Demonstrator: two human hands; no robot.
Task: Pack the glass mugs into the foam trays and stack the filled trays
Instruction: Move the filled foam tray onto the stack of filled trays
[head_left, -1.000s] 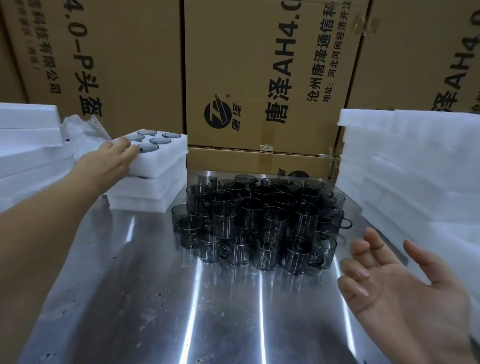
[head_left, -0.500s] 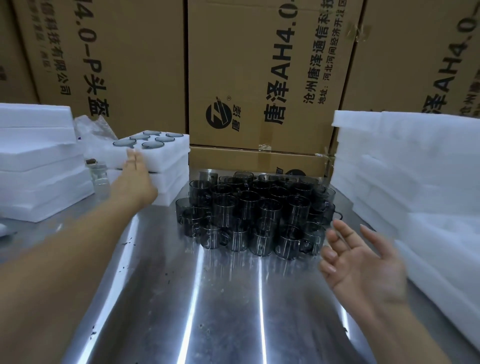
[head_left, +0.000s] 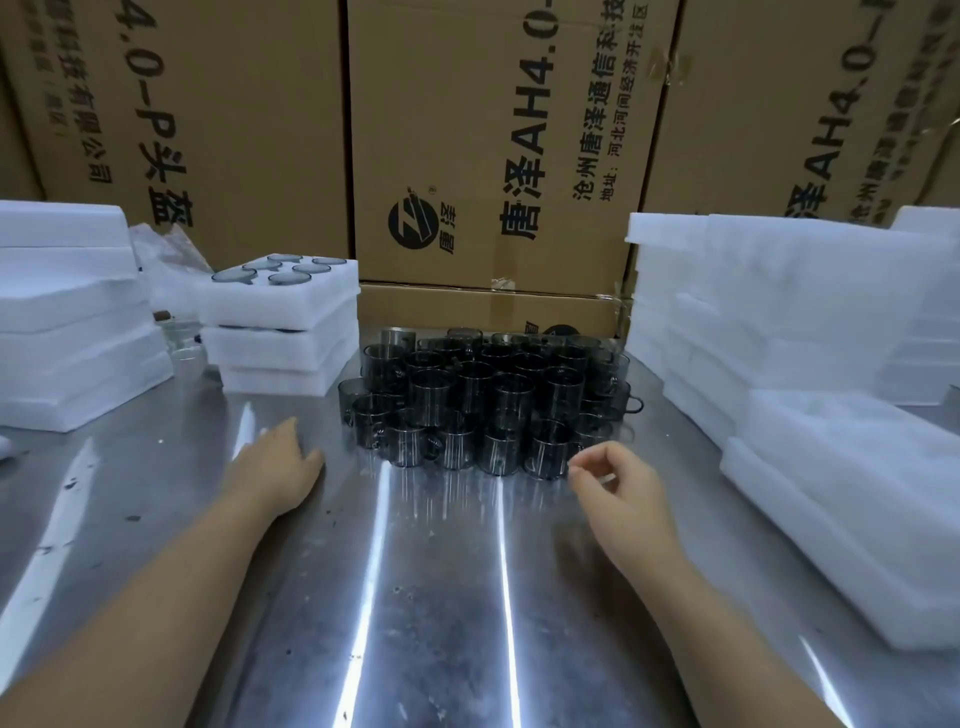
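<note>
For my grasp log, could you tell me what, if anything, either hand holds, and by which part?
Nothing is held. The left hand is flat near the mugs; the right hand, fingers loosely curled, is empty.

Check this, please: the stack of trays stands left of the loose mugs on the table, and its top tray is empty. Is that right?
Not quite. The top tray is not empty: mug rims show in its holes, as the head view shows. The stack does stand left of the loose mugs on the table.
</note>
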